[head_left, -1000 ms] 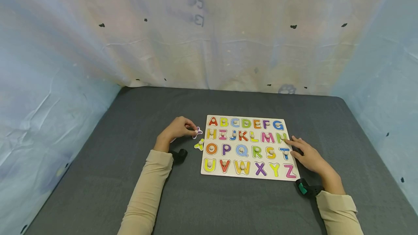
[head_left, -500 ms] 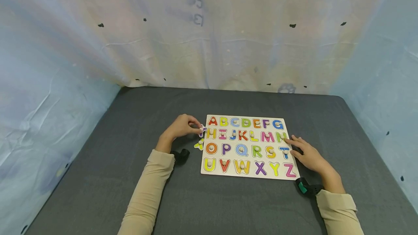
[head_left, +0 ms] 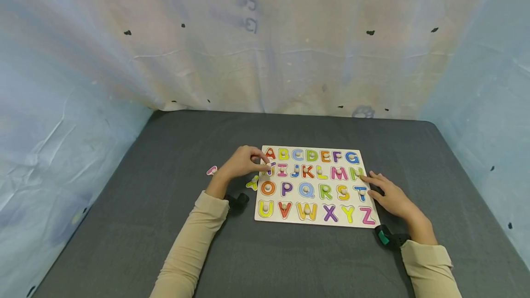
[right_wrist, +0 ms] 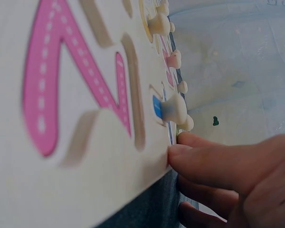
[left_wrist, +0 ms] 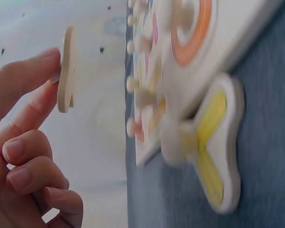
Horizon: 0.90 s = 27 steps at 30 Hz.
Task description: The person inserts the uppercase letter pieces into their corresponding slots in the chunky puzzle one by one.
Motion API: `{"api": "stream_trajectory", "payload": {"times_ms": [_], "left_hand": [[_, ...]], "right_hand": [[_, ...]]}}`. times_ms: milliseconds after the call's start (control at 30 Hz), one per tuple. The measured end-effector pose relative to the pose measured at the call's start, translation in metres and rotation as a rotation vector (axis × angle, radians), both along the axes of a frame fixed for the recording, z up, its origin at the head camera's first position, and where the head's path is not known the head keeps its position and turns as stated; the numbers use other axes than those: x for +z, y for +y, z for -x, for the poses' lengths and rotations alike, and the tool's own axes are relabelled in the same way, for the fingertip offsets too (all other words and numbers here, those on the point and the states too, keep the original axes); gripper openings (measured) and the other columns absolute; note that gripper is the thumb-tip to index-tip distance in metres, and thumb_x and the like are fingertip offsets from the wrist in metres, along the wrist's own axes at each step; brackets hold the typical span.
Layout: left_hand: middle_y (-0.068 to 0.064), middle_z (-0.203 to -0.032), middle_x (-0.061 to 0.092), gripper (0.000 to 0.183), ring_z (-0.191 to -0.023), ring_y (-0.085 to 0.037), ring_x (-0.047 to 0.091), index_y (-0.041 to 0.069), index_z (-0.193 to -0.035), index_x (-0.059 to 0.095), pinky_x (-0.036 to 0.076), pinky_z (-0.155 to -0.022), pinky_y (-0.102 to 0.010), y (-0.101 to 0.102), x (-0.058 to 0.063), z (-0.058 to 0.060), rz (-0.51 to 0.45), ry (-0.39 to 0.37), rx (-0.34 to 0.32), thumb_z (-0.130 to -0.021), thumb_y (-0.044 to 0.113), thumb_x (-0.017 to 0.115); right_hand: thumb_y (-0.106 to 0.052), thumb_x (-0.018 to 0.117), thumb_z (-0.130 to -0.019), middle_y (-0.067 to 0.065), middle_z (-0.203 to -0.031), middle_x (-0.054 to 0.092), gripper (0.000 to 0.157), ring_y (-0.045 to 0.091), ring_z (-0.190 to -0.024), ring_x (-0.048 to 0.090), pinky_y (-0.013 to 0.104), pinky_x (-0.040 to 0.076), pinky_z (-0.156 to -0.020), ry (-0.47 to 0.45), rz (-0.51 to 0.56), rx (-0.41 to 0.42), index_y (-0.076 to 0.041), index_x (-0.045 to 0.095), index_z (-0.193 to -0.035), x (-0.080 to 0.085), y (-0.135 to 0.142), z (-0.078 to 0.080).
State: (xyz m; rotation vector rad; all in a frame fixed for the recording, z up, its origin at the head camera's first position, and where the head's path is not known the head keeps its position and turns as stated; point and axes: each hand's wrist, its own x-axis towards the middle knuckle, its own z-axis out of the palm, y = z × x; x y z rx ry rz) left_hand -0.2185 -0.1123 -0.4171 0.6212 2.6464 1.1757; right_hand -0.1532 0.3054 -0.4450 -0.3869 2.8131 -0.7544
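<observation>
My left hand (head_left: 244, 162) pinches a purple letter piece (head_left: 271, 168), apparently an X, by its knob above the upper left of the wooden alphabet board (head_left: 334, 201). In the left wrist view that piece (left_wrist: 66, 71) shows edge-on, raised off the board. A yellow Y piece (head_left: 252, 183) lies by the board's left edge. Farther left, partly behind the left wrist, is a pink letter piece (head_left: 212, 170). My right hand (head_left: 389, 197) rests at the board's right edge, fingers extended, near the N and T. The X, Y and Z recesses have no knobbed pieces in them.
Knobbed letters fill the other recesses of the board. A dark grey cloth (head_left: 314, 261) covers the table. Pale patterned curtains (head_left: 306, 59) hang behind and at both sides. A black wrist camera (head_left: 237, 202) sits on the left wrist, another (head_left: 391, 238) on the right.
My left hand has carried the purple piece right, from beside the board to over its left part. The pink piece has come into sight behind the wrist. My right hand has stayed put.
</observation>
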Motion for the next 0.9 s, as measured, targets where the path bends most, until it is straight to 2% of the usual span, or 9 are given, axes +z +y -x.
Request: {"api": "stream_trajectory", "payload": {"times_ms": [300,567,900], "left_hand": [[0.002,-0.06,0.037,0.016,-0.057,-0.01,0.031,0.011,-0.087,0.075,0.026,-0.057,-0.02,0.023,0.002,-0.011,-0.029,0.023,-0.016,-0.08,0.025,0.079],[0.005,-0.061,0.037,0.017,-0.057,-0.009,0.029,0.013,-0.089,0.076,0.025,-0.057,-0.019,0.041,-0.001,-0.02,-0.03,0.047,-0.02,-0.08,0.028,0.078],[0.003,-0.058,0.034,0.016,-0.055,-0.008,0.026,0.013,-0.085,0.076,0.02,-0.053,-0.02,0.062,-0.003,-0.03,-0.058,0.025,0.002,-0.078,0.028,0.08]], "right_hand": [[-0.017,0.058,-0.095,0.038,-0.147,0.031,0.048,0.062,-0.134,0.025,0.073,0.025,-0.102,-0.002,0.006,0.0,0.003,0.048,-0.138,0.0,0.0,0.0],[-0.016,0.059,-0.094,0.038,-0.146,0.031,0.048,0.062,-0.134,0.025,0.074,0.025,-0.102,0.007,0.011,0.007,0.003,0.048,-0.137,-0.001,0.0,0.001],[-0.015,0.058,-0.095,0.038,-0.147,0.03,0.048,0.062,-0.135,0.023,0.074,0.023,-0.102,-0.001,0.021,0.003,0.003,0.048,-0.138,-0.001,0.0,0.0]]}}
